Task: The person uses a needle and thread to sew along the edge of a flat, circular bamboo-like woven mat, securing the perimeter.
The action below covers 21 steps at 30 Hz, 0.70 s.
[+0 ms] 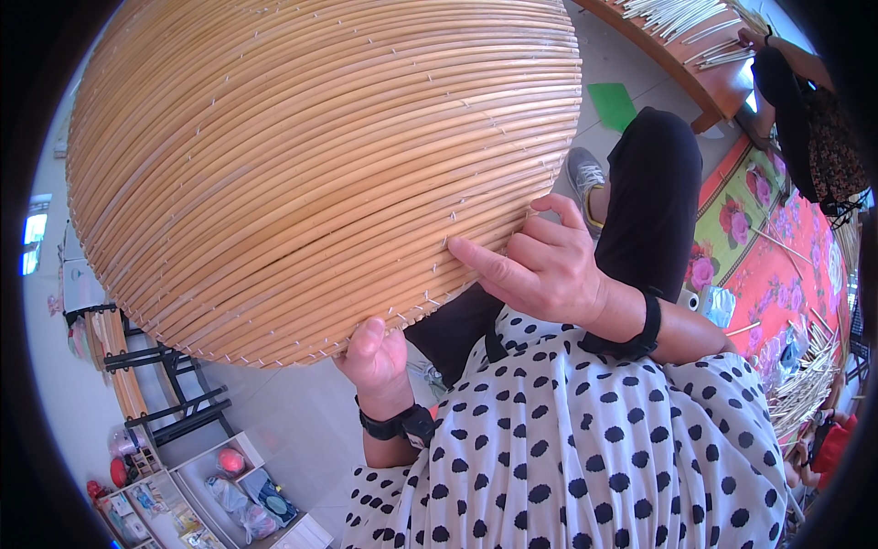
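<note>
A large tan mat (320,174) of slender rods, possibly reed, spreads across the upper left, tied by rows of short pale thread stitches. My left hand (375,361) grips its near lower edge, the thumb lying on top; the other fingers are mostly hidden. At the lower right edge is my right hand (540,265). One of its fingers stretches over the rods with the tip by a stitch; the others are bent at the rim. Any small thing within those bent fingers cannot be made out.
Pale sticks (681,14) lie on a wooden table (654,46) at the upper right, where another person's arm (800,59) reaches. Right of my leg is a flowered red cloth (777,247) with more sticks (809,375). An open drawer unit (197,471) holds bags at lower left.
</note>
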Tool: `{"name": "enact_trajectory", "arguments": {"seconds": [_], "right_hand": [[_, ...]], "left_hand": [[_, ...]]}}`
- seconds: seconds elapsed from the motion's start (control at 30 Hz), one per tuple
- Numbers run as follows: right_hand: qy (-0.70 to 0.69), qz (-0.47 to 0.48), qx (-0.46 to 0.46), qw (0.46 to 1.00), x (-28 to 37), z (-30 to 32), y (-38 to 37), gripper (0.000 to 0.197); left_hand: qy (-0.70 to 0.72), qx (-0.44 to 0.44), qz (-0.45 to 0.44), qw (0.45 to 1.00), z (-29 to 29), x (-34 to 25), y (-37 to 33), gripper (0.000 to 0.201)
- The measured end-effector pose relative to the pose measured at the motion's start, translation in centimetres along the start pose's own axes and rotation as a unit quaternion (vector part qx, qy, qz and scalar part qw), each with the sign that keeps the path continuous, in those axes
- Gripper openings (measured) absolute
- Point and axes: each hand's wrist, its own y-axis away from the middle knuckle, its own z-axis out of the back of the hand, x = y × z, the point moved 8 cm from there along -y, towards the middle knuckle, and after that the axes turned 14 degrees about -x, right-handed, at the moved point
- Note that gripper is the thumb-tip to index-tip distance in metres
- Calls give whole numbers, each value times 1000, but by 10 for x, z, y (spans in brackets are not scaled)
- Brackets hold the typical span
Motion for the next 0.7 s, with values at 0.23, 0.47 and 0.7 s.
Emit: {"name": "enact_trajectory", "arguments": {"seconds": [0.23, 0.47, 0.7], "right_hand": [[2, -1, 4, 1000, 0, -1, 0, 46], [0, -2, 4, 1000, 0, -1, 0, 49], [-7, -2, 3, 1000, 0, -2, 3, 54]], "left_hand": [[-1, -5, 3, 1000, 1, 1, 0, 89], [3, -1, 7, 1000, 1, 2, 0, 89], [10, 0, 9, 1000, 4, 3, 1, 86]]}}
